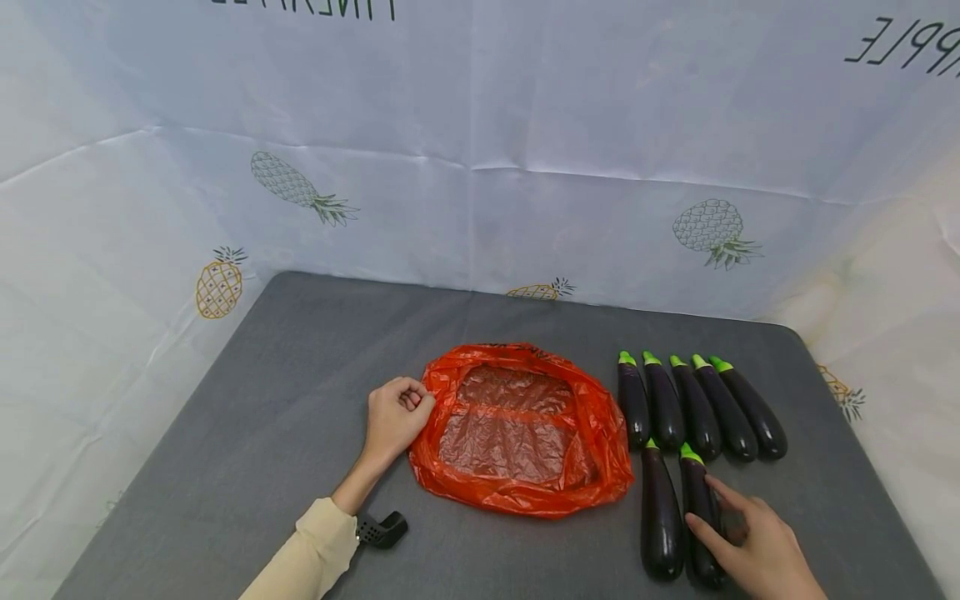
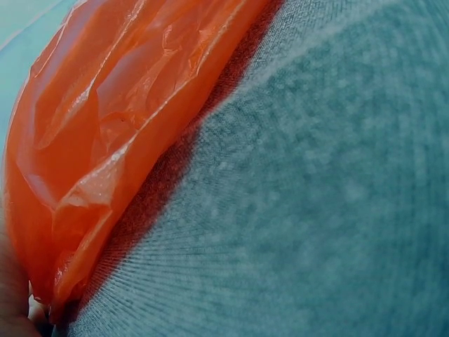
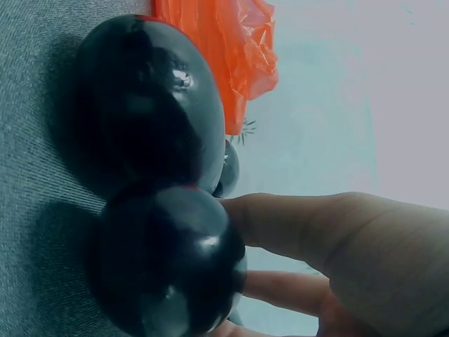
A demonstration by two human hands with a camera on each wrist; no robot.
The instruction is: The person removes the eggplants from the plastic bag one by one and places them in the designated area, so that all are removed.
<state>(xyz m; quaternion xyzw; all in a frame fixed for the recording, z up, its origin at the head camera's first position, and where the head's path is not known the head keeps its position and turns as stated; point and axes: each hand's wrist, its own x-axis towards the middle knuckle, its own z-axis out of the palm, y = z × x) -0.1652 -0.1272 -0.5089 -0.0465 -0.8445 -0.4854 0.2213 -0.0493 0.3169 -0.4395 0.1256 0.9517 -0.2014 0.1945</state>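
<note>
A red plastic bag [image 1: 517, 500] lies with its mouth spread wide on the table, its rim rolled outward. At its left side my left hand [image 1: 397, 417] pinches the rim with curled fingers; in the left wrist view the bag [image 2: 119, 133] gathers to a point at the fingers [image 2: 12, 295]. Over the front row, my right hand [image 1: 757, 537] grips an eggplant [image 1: 699, 500], thumb on one flank and fingers on the other. That eggplant [image 3: 168, 260] lies beside another eggplant [image 3: 147, 105] in the right wrist view. The fingers' far side is partly hidden.
Behind the front pair, several more eggplants [image 1: 693, 408] lie in a row, green stems away from me. A black strap-like piece [image 1: 382, 530] is at the left wrist. The grey table [image 1: 322, 333] backs onto a pineapple-printed cloth [image 1: 570, 225].
</note>
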